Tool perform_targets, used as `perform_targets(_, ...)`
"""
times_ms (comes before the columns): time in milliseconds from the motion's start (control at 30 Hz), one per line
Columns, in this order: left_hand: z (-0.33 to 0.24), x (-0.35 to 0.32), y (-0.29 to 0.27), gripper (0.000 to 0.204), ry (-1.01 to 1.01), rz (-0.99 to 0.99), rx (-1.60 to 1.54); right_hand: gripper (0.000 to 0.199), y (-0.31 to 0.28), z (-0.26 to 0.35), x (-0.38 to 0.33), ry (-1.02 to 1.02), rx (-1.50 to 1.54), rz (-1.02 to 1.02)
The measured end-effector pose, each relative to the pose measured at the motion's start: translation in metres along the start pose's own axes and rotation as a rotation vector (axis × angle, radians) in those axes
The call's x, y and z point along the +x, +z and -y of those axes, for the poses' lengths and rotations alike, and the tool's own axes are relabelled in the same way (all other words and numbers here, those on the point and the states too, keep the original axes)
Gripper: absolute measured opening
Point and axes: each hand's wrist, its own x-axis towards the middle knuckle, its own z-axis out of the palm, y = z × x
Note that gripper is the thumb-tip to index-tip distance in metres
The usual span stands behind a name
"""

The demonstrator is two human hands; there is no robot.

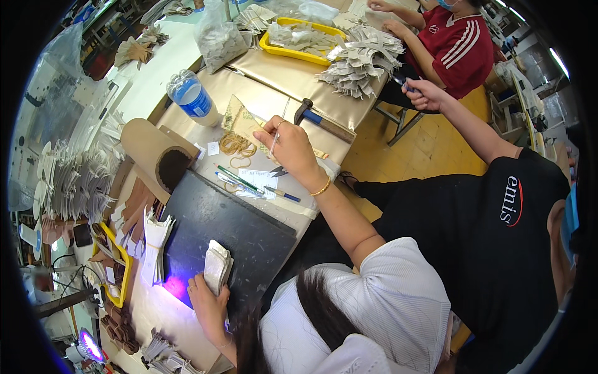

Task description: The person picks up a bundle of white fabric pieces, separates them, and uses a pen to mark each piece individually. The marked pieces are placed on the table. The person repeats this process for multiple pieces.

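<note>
Nearest to me, my left hand [208, 305] is gripping a small stack of pale beige cut pieces [218, 268]. The fingers are curled around its lower end, and the stack is standing on edge on the flat black board [249, 240]. I think a firm squeeze is needed here, so that the pieces stay even and do not fan out.

Further out, my right hand [289, 146] is lifted over the table. Thumb and forefinger are pinching a thin pale strand [275, 140]. It is maybe one of the tan rubber bands [237, 144] lying in a heap just beside it, but I cannot tell surely.

Between my hands, green and blue pens [240, 181] and small snips [278, 170] are lying on a white paper slip, so a low path would be brushing them. The right edge of the gold-covered table [293, 78] is running close under my right wrist, with open floor below it. On my left, a yellow tray of brown pieces [126, 274] is crowding the board.

Beyond, a hammer with a blue and brown handle [321, 119] and a clear plastic bottle [190, 96] are lying apart. A co-worker's hand [423, 93] is reaching near a grey pile of pieces [361, 62].
</note>
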Motion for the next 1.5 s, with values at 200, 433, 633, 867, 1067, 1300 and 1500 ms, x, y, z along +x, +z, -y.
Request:
perform_targets(200, 0.0, 0.002, 0.0, 0.052, 0.007, 0.016, -0.008, 0.022, -0.001, -0.029, 0.003, 0.238, 0.64, 0.097)
perform_targets(433, -0.002, 0.001, -0.002, 0.053, 0.009, 0.008, -0.01, 0.026, -0.014, -0.027, 0.008, 0.201, 0.566, 0.095)
perform_targets(633, -0.002, 0.002, -0.001, 0.05, 0.012, 0.01, 0.003, 0.021, -0.015, -0.026, 0.011, 0.11, 0.697, -0.041)
perform_targets(867, 0.005, -0.002, -0.002, 0.053, -0.008, -0.004, 0.029, 0.021, -0.026, -0.032, 0.026, -0.178, 0.378, -0.433)
perform_targets(1067, 0.014, 0.012, 0.019, 0.053, 0.087, 0.028, -0.037, 0.024, -0.095, -0.171, 0.064, 0.377, 0.782, -0.782)
perform_targets(1300, 0.077, 0.033, 0.033, 0.07, 0.031, 0.129, 0.064, 0.026, -0.185, -0.036, 0.083, -0.117, 0.756, -0.886)
perform_targets(1500, 0.053, 0.04, 0.016, 0.079, 0.14, 0.174, 0.068, 0.022, -0.303, -0.011, 0.117, -0.337, 0.804, -1.099)
